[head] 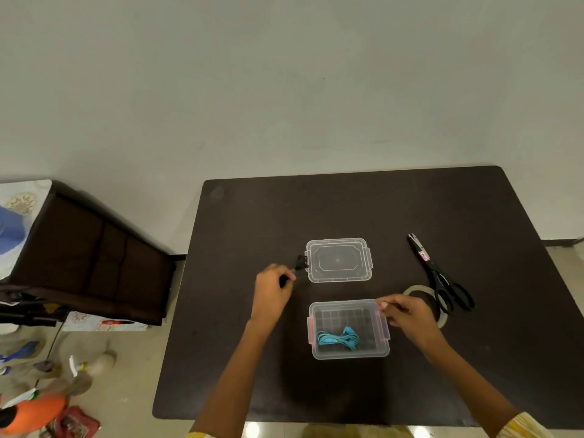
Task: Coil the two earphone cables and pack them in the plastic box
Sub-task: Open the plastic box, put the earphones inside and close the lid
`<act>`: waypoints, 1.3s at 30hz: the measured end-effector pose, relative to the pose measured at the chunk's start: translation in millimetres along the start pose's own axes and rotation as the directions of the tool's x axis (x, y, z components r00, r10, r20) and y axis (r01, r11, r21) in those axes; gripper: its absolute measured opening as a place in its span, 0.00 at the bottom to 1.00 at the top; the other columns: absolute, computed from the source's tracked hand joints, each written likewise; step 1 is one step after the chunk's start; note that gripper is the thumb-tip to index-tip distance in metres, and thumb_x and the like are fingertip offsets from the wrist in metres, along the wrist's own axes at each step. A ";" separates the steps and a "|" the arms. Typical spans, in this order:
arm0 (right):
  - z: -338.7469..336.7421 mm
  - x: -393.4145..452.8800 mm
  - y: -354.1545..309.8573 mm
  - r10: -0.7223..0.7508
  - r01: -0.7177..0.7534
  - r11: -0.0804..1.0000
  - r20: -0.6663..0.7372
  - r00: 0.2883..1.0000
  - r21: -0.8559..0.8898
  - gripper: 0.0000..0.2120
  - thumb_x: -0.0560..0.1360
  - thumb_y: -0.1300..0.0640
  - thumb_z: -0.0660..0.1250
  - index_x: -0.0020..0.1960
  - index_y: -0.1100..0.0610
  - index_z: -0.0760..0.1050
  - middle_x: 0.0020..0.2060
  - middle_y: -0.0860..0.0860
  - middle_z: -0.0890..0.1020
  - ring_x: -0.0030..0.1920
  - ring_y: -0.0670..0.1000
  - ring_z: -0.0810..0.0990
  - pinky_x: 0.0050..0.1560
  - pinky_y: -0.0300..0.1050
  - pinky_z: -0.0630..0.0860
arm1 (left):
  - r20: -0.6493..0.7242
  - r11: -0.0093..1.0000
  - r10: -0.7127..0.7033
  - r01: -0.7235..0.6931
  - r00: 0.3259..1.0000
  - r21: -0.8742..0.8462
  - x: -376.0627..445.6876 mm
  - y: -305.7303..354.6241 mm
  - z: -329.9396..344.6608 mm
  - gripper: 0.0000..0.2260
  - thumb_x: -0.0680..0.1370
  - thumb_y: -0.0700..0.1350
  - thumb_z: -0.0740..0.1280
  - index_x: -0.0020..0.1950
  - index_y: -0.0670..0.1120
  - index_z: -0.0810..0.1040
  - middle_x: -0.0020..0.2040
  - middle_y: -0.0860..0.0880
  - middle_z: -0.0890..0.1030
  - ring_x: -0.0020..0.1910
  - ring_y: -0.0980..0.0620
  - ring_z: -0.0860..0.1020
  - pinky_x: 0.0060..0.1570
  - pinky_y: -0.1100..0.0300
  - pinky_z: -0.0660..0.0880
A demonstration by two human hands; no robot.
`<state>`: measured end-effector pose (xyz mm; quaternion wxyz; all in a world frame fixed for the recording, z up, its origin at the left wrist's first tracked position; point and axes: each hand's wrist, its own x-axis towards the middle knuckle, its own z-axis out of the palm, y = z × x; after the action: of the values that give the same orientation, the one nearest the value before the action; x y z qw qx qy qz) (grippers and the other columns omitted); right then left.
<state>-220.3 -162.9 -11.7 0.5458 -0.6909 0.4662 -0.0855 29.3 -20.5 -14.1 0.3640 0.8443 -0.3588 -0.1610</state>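
Observation:
The clear plastic box [381, 324] sits open in the middle of the dark table, with pink latches on its sides. A coiled light-blue earphone cable [337, 339] lies inside it, toward the near left. The box's clear lid [338, 260] lies flat just behind the box. My left hand [272, 289] is left of the lid, fingers pinched on a black earphone cable [300, 263] whose end sticks up beside the lid's left edge. My right hand [407, 312] rests at the box's far right corner, fingers curled; black cable in it is hard to make out.
Black-handled scissors [442, 276] lie at the right of the table. A roll of clear tape [420, 292] sits beside them, partly behind my right hand. A dark wooden cabinet [91, 257] stands left of the table, with clutter on the floor.

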 end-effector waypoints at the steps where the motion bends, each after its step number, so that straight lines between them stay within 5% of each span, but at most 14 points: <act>1: -2.5 0.7 -1.0 0.019 -0.019 1.000 -0.017 1.000 0.022 0.06 0.75 0.64 0.66 0.48 0.58 0.81 0.44 0.55 0.84 0.46 0.53 0.83 0.44 0.47 0.81 | 0.059 0.998 0.066 -0.064 0.996 -0.028 -4.2 13.9 -0.9 0.08 0.70 0.32 0.70 0.40 0.44 0.82 0.42 0.50 0.80 0.39 0.62 0.76 0.43 0.77 0.69; 6: -15.4 4.7 -4.3 0.091 -0.083 0.990 -0.059 0.994 0.118 0.07 0.77 0.64 0.64 0.50 0.60 0.80 0.44 0.55 0.84 0.45 0.52 0.82 0.44 0.43 0.78 | 0.397 0.978 0.202 -0.161 0.895 -0.135 -30.7 50.6 14.5 0.07 0.71 0.33 0.70 0.42 0.44 0.83 0.43 0.52 0.80 0.42 0.59 0.79 0.46 0.70 0.75; 14: -18.2 16.9 0.7 0.130 -0.119 0.984 -0.072 0.989 0.132 0.07 0.77 0.64 0.64 0.50 0.61 0.80 0.43 0.55 0.84 0.43 0.50 0.82 0.39 0.40 0.75 | 0.537 0.990 0.136 -0.092 0.833 -0.107 -49.4 49.4 40.4 0.04 0.69 0.37 0.74 0.43 0.40 0.83 0.52 0.45 0.82 0.51 0.52 0.80 0.51 0.69 0.75; 18: -12.0 27.3 2.0 0.122 -0.115 0.990 -0.086 0.989 0.086 0.07 0.76 0.66 0.64 0.50 0.62 0.80 0.45 0.58 0.83 0.42 0.51 0.82 0.39 0.42 0.76 | 0.402 0.961 0.034 0.081 0.915 -0.263 -46.1 48.1 39.7 0.02 0.69 0.40 0.75 0.39 0.44 0.83 0.50 0.50 0.83 0.50 0.60 0.80 0.53 0.65 0.75; 22: -2.0 47.8 2.1 0.090 -0.093 0.994 -0.057 0.994 -0.057 0.11 0.76 0.66 0.65 0.58 0.63 0.77 0.54 0.59 0.82 0.53 0.55 0.80 0.53 0.46 0.76 | 0.123 0.953 -0.069 0.102 0.990 -0.287 -19.2 34.5 42.4 0.04 0.76 0.40 0.68 0.49 0.46 0.81 0.48 0.52 0.82 0.48 0.58 0.80 0.51 0.62 0.76; 27: 13.2 68.5 -6.3 0.028 -0.001 0.968 0.103 0.994 -0.251 0.27 0.75 0.72 0.61 0.72 0.59 0.64 0.72 0.57 0.65 0.73 0.57 0.63 0.71 0.47 0.63 | 0.309 0.960 -0.211 0.256 0.927 -0.112 9.2 23.3 56.8 0.16 0.80 0.39 0.59 0.69 0.42 0.69 0.69 0.41 0.71 0.73 0.45 0.62 0.70 0.54 0.62; 30: 15.3 75.8 -8.6 0.065 -0.004 0.957 0.200 0.978 -0.289 0.34 0.73 0.75 0.59 0.76 0.58 0.56 0.76 0.56 0.54 0.76 0.55 0.53 0.72 0.43 0.57 | 0.352 0.955 -0.187 0.254 0.917 -0.155 14.6 25.8 59.2 0.17 0.80 0.37 0.60 0.68 0.45 0.70 0.65 0.46 0.75 0.66 0.48 0.72 0.58 0.67 0.67; 34: 11.8 76.1 -12.9 -0.008 0.027 0.952 0.064 0.998 -0.304 0.32 0.69 0.77 0.60 0.71 0.58 0.65 0.68 0.59 0.68 0.68 0.58 0.69 0.68 0.48 0.68 | 0.272 0.959 -0.178 0.229 0.946 -0.169 16.1 33.1 47.0 0.23 0.74 0.27 0.58 0.66 0.44 0.74 0.55 0.50 0.80 0.57 0.51 0.78 0.47 0.77 0.69; 39: -5.5 47.1 -22.5 -0.234 0.207 0.959 -0.129 0.964 -0.194 0.19 0.69 0.71 0.71 0.57 0.57 0.78 0.50 0.50 0.75 0.47 0.45 0.79 0.53 0.38 0.77 | 0.097 0.989 -0.105 0.114 0.990 -0.090 -7.8 46.3 16.7 0.27 0.69 0.25 0.58 0.62 0.46 0.78 0.56 0.49 0.78 0.55 0.54 0.77 0.57 0.69 0.71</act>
<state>-185.4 -202.1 -9.2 0.4316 -0.7765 0.4319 -0.1557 -7.5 -45.3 8.3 0.3776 0.8362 -0.3201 -0.2363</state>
